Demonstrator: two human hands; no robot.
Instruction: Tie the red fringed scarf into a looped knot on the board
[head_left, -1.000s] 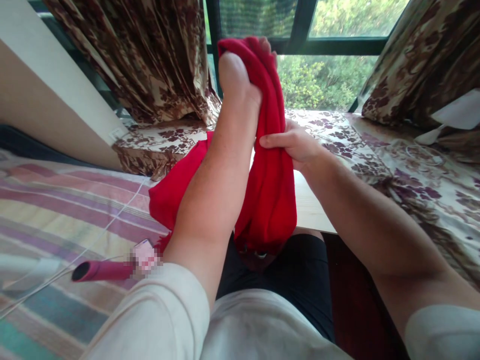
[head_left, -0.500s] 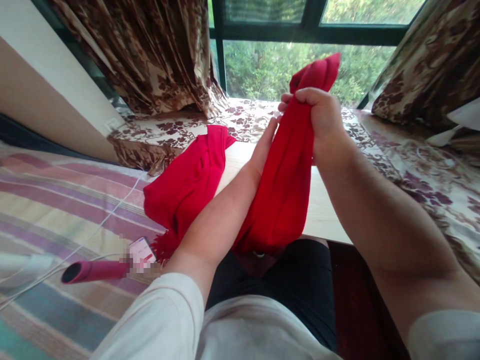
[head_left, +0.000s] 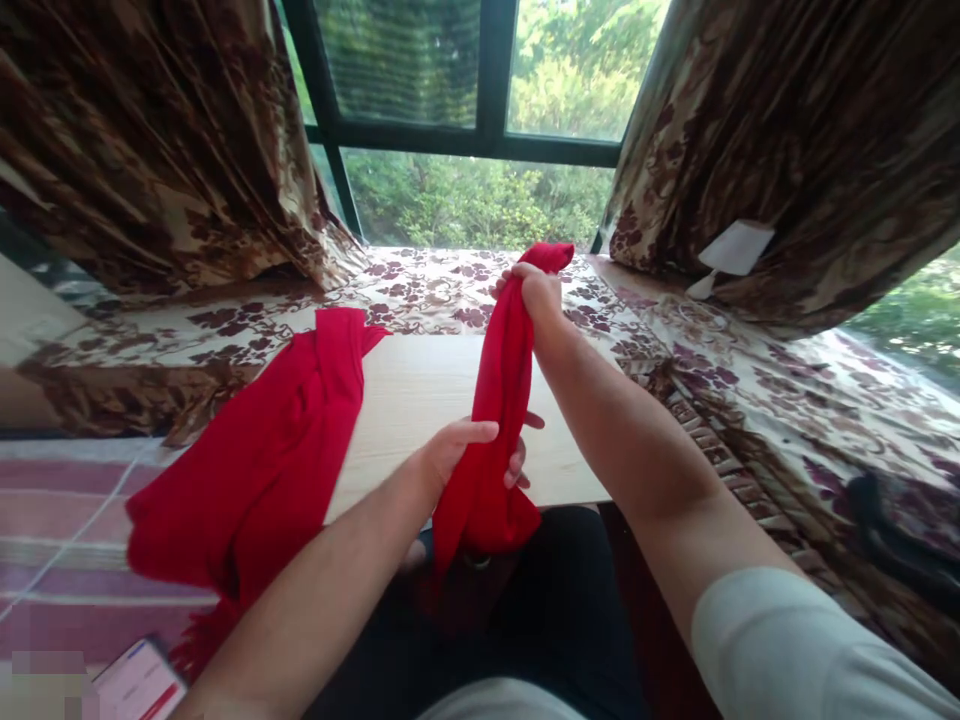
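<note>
A red scarf [head_left: 504, 370] hangs in a long bunched strip between my hands. My right hand [head_left: 538, 290] is closed round it near the top, and a folded end sticks out above the fist. Lower down, my left hand [head_left: 465, 445] wraps the strip, thumb in front and fingers showing behind its right side. The lower part spreads out below that hand, over the table's near edge. More red fabric [head_left: 277, 450], fringed at its lower end, is heaped on the left side of the table; whether it joins the held piece, I cannot tell.
Under the cloth is a pale wooden table [head_left: 409, 385]. Behind it runs a window ledge with a floral cover [head_left: 442, 290], between patterned curtains. A white lamp [head_left: 739, 248] stands at the right. A phone [head_left: 139, 685] lies on the striped bedding [head_left: 60, 545] at lower left.
My left hand has slid down the scarf, away from my right hand, and now wraps it. The held cloth is drawn into a narrower strip. The view has tilted up and turned right.
</note>
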